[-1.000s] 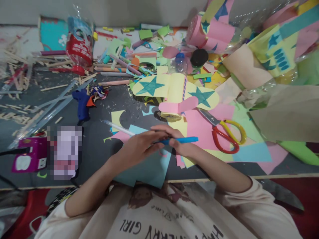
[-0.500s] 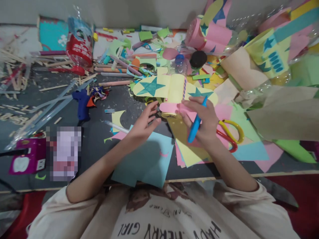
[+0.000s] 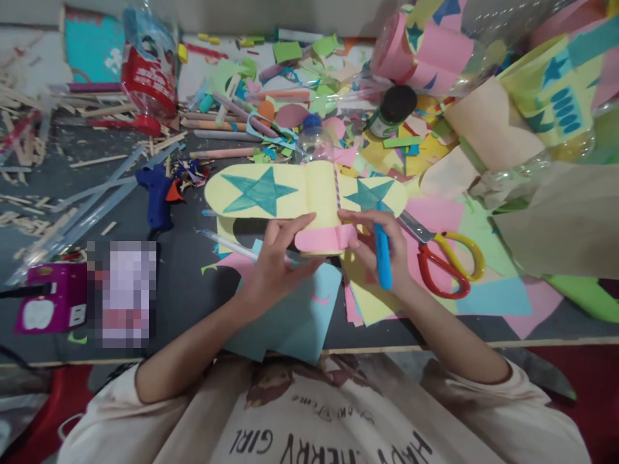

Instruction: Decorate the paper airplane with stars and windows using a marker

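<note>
A small plastic bottle with a blue cap (image 3: 312,121) is wrapped in yellow paper (image 3: 320,187), with yellow paper wings bearing blue-green stars (image 3: 261,191) on both sides. Around its near end lies a pink paper strip (image 3: 319,239). My left hand (image 3: 283,258) is closed on the bottle's near left side, thumb underneath. Against the near right side, the fingers of my right hand (image 3: 387,248) press at the strip's end. A blue marker (image 3: 382,251) is tucked in that same hand, pointing toward me. The bottle's underside is hidden.
Red-and-yellow-handled scissors (image 3: 445,264) lie right of my right hand on coloured paper sheets. A blue glue gun (image 3: 157,196) and a purple box (image 3: 51,299) are on the left. Paper scraps, sticks, a red-labelled bottle (image 3: 149,77) and a dark-lidded jar (image 3: 394,111) crowd the back.
My left hand has closed on the bottle after being apart from it. The winged bottle has come nearer and left, and the pink strip now lies across its near end.
</note>
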